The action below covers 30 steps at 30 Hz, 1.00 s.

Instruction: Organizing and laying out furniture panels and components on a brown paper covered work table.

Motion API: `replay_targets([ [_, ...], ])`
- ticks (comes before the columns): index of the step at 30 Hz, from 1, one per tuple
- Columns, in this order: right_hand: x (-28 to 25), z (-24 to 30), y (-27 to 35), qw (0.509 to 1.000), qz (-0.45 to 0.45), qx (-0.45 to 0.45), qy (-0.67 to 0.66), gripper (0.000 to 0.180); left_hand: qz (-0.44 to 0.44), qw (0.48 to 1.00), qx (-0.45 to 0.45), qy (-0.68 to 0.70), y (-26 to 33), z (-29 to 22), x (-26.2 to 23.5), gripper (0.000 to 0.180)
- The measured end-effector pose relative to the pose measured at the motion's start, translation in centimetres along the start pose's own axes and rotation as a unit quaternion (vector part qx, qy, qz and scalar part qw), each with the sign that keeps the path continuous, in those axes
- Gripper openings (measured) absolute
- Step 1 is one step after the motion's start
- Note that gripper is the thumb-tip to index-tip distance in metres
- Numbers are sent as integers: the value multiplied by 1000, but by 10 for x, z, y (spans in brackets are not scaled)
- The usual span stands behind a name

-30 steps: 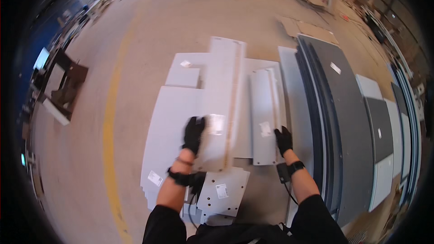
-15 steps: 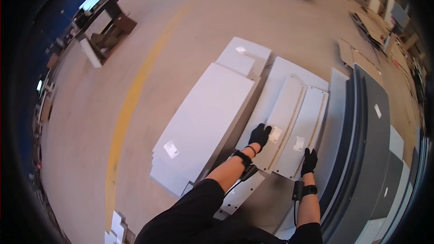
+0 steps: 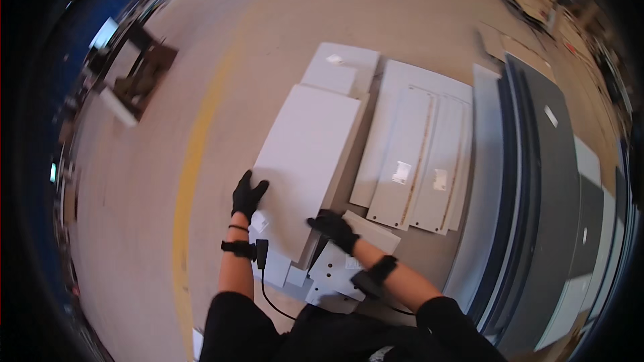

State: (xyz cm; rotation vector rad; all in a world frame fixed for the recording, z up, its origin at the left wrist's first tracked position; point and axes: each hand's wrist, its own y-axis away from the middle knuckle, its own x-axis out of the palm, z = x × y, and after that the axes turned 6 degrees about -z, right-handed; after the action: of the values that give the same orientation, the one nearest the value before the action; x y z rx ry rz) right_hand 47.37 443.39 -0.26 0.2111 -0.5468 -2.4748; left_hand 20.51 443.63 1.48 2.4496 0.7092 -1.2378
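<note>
At one large white panel [image 3: 305,147]: left hand [image 3: 249,196] spread, right hand [image 3: 335,230] (can't tell).

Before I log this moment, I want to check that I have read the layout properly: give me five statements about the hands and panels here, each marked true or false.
1. Two labelled narrow boards lie side by side. True.
2. The left hand is on those narrow boards. False: it is at the left edge of the large pale panel.
3. The right hand is near the right edge of the large pale panel. True.
4. The dark grey panels lie to the left of the narrow boards. False: they lie to the right of them.
5. The yellow floor line runs to the left of the large pale panel. True.
</note>
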Motion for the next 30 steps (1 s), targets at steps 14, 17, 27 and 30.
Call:
replay_targets([
  [14,-10,10,31,934,-357,-4,-17,62,59,996,56,38,41,-45,2,70],
  [17,-32,4,47,949,-311,-26,-52,53,131,953,-92,257,46,-42,7,63],
  [27,-150,-87,105,875,-477,-87,-1,54,368,793,-26,485,64,-154,36,40],
  [30,-188,-92,149,782,-585,136,165,63,380,807,11,452,40,-176,60,39],
])
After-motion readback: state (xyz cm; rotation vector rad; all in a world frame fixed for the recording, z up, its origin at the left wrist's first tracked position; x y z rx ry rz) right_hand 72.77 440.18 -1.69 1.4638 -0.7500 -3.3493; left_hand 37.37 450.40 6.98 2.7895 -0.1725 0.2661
